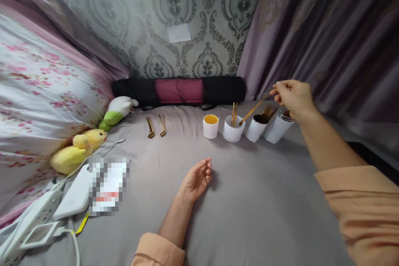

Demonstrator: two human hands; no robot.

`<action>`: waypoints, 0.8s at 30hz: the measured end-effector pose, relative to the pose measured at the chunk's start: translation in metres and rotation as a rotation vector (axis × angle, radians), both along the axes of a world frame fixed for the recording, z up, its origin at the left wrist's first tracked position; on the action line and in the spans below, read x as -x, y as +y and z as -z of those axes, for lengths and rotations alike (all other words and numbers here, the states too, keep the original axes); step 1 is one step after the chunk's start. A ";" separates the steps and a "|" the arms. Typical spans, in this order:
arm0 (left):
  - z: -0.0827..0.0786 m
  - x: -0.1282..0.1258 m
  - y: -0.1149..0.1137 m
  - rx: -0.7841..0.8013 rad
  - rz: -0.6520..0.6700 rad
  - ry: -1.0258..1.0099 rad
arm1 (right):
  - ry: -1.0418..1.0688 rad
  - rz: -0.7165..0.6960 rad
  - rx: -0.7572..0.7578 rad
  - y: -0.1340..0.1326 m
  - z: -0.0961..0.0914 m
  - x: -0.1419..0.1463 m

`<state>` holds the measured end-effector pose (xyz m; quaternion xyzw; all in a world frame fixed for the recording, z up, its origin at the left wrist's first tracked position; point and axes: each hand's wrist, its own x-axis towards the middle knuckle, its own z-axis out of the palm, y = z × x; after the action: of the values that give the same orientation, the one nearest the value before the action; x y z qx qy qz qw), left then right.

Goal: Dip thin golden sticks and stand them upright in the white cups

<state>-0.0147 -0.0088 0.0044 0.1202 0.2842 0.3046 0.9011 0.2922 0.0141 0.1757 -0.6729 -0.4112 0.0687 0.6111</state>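
My right hand (pixel 293 95), at the right, pinches the upper end of a slim gold-brown stick (pixel 254 109). The stick slants down to the left, and its small wider end is at the right rim of a wide white cup (pixel 233 133). Other thin gold sticks (pixel 234 113) stand in that cup. Its exact kind is too small to make out. My left hand (pixel 197 179) rests on the grey sheet, palm partly up, fingers loosely bent, with nothing in it. Left of the wide cup is a white cup with yellow inside (pixel 210 128).
Right of the wide cup, a white container (pixel 254 131) holds brown sticks; a tilted white jar (pixel 277 129) is beside it. Two small gold bundles (pixel 150 128) lie left. Behind are a black-and-maroon roll (pixel 179 91) and plush toys (pixel 79 151). A power strip (pixel 34 224) lies near left.
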 end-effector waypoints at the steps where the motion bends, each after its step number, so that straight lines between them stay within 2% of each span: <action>1: 0.000 0.000 0.000 0.001 0.000 -0.001 | -0.007 0.017 -0.006 0.002 0.000 0.000; 6: 0.000 0.000 0.001 0.010 0.004 -0.008 | -0.094 0.016 -0.006 0.014 0.006 -0.001; 13: -0.001 0.000 0.001 0.018 0.007 -0.002 | -0.236 -0.018 0.079 0.032 0.023 -0.010; 24: 0.002 0.000 0.001 0.002 0.011 -0.024 | -0.270 -0.107 0.198 0.045 0.037 -0.006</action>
<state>-0.0150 -0.0074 0.0028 0.1171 0.2733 0.3007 0.9062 0.2986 0.0595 0.1390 -0.7102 -0.5158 0.0503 0.4765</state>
